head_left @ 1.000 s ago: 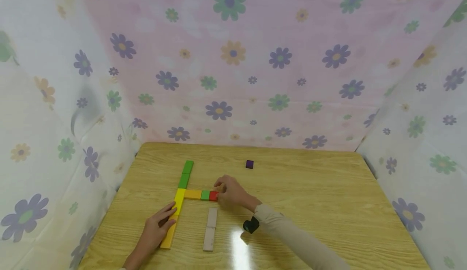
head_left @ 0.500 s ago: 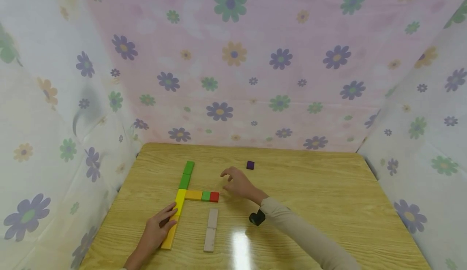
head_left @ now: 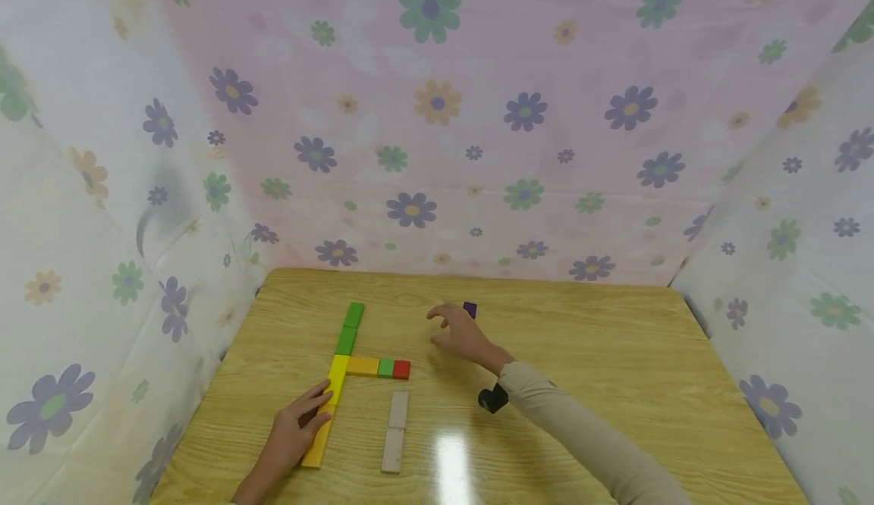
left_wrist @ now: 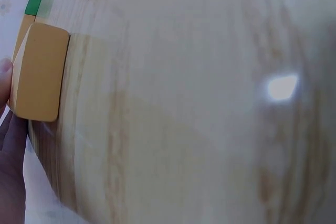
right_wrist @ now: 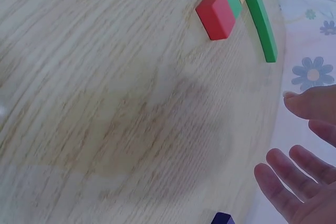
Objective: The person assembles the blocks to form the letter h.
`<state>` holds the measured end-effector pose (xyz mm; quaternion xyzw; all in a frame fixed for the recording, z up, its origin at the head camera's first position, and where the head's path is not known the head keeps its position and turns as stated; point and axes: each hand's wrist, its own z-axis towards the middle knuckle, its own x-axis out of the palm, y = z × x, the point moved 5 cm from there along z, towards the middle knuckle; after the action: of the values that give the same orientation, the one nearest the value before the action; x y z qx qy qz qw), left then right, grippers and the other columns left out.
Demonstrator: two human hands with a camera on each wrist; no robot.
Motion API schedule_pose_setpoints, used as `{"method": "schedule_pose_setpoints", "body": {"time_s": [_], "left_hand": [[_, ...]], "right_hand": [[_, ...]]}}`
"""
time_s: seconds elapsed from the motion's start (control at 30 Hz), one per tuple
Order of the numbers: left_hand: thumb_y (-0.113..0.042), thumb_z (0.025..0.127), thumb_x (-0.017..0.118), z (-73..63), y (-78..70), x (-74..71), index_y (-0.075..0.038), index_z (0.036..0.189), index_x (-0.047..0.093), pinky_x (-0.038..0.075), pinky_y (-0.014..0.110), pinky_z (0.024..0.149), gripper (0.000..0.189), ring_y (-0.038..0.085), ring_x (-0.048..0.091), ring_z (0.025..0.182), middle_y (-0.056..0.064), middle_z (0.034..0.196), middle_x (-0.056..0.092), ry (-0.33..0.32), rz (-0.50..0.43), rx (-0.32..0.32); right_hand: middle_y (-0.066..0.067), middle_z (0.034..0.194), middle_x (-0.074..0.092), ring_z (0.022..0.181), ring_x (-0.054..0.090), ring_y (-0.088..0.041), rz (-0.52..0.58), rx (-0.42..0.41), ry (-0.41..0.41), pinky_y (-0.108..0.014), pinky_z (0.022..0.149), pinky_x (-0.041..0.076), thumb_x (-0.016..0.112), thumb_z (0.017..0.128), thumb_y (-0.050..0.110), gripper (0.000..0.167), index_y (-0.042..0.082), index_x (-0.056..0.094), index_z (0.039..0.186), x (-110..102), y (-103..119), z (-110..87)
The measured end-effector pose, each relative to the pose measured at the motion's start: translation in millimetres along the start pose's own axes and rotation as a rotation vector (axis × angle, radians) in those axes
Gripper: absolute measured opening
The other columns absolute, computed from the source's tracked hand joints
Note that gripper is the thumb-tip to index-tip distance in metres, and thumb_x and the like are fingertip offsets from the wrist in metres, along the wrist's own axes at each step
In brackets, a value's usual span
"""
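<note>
My left hand (head_left: 295,425) rests at the left side of a line of blocks, its fingertips on a yellow block (head_left: 337,376) and its thumb at an orange block (head_left: 316,444) nearer the front. In the left wrist view the orange block (left_wrist: 43,72) fills the upper left, thumb at its side. My right hand (head_left: 463,334) hovers over the table with fingers spread and nothing in them. Just behind it lies a small purple cube (head_left: 470,308), partly covered by the hand in the head view. The right wrist view has the purple cube (right_wrist: 223,218) at its bottom edge.
Two green blocks (head_left: 350,327) extend the line backward. A branch to the right has an orange block (head_left: 363,367), a small green block (head_left: 385,368) and a red block (head_left: 402,370). Two pale wooden blocks (head_left: 394,431) lie end to end in front. Flowered cloth surrounds the table.
My right hand has left the red block and moved back and right toward the purple cube, with nothing in it. The left hand stays in place on the blocks.
</note>
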<state>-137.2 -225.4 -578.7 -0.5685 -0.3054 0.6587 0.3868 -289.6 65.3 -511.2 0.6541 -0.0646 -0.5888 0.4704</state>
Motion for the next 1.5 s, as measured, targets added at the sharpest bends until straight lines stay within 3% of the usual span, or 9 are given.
{"method": "schedule_pose_setpoints", "body": {"time_s": [0.3, 0.53, 0.83, 1.2, 1.33, 1.5], "left_hand": [[0.001, 0.082, 0.070, -0.7, 2.1, 0.6, -0.002, 0.119, 0.066, 0.045, 0.012, 0.087, 0.038, 0.029, 0.048, 0.123, 0.008, 0.136, 0.053, -0.006, -0.016, -0.011], [0.003, 0.082, 0.070, -1.3, 1.0, 0.3, -0.001, 0.119, 0.065, 0.046, 0.012, 0.087, 0.038, 0.030, 0.048, 0.123, 0.009, 0.135, 0.053, -0.005, -0.021, 0.001], [0.002, 0.082, 0.070, 0.0, -1.0, -0.1, -0.001, 0.119, 0.066, 0.046, 0.013, 0.087, 0.037, 0.029, 0.049, 0.122, 0.008, 0.135, 0.053, -0.006, -0.004, 0.012], [0.002, 0.083, 0.069, 0.4, -1.5, -0.5, -0.001, 0.120, 0.065, 0.047, 0.015, 0.088, 0.037, 0.029, 0.048, 0.124, 0.009, 0.136, 0.052, 0.002, -0.014, -0.009], [0.002, 0.083, 0.069, 0.0, -1.5, -0.3, 0.000, 0.120, 0.065, 0.047, 0.014, 0.088, 0.037, 0.029, 0.048, 0.124, 0.009, 0.136, 0.052, 0.005, -0.030, -0.007], [0.001, 0.083, 0.069, 0.0, -0.4, 0.4, 0.000, 0.119, 0.065, 0.047, 0.014, 0.087, 0.037, 0.030, 0.048, 0.123, 0.010, 0.136, 0.052, 0.003, -0.040, 0.000]], "right_hand": [[-0.020, 0.120, 0.051, 0.095, 0.058, -0.038, -0.033, 0.008, -0.017, -0.042, 0.072, 0.053, 0.071, 0.083, 0.003, 0.040, 0.002, 0.058, 0.122, -12, -8, 1.3], [-0.022, 0.121, 0.050, 0.096, 0.057, -0.038, -0.040, 0.074, -0.016, -0.043, 0.071, 0.053, 0.071, 0.082, 0.002, 0.044, 0.002, 0.057, 0.124, -18, -21, 3.3], [-0.025, 0.113, 0.051, 0.079, 0.050, -0.026, -0.062, 0.079, -0.028, -0.037, 0.064, 0.044, 0.070, 0.082, 0.000, 0.045, -0.002, 0.057, 0.125, -26, -40, 5.8], [-0.026, 0.114, 0.051, 0.084, 0.056, -0.031, -0.081, 0.098, -0.050, -0.042, 0.069, 0.050, 0.070, 0.081, -0.001, 0.043, -0.004, 0.057, 0.122, -31, -54, 5.6], [-0.023, 0.113, 0.052, 0.087, 0.055, -0.029, -0.120, 0.148, -0.058, -0.041, 0.074, 0.051, 0.072, 0.081, 0.001, 0.044, -0.002, 0.058, 0.122, -30, -65, 6.7], [-0.021, 0.111, 0.051, 0.084, 0.054, -0.028, -0.132, 0.211, -0.066, -0.039, 0.071, 0.050, 0.069, 0.080, -0.001, 0.044, -0.002, 0.057, 0.123, -29, -77, 7.5]]}}
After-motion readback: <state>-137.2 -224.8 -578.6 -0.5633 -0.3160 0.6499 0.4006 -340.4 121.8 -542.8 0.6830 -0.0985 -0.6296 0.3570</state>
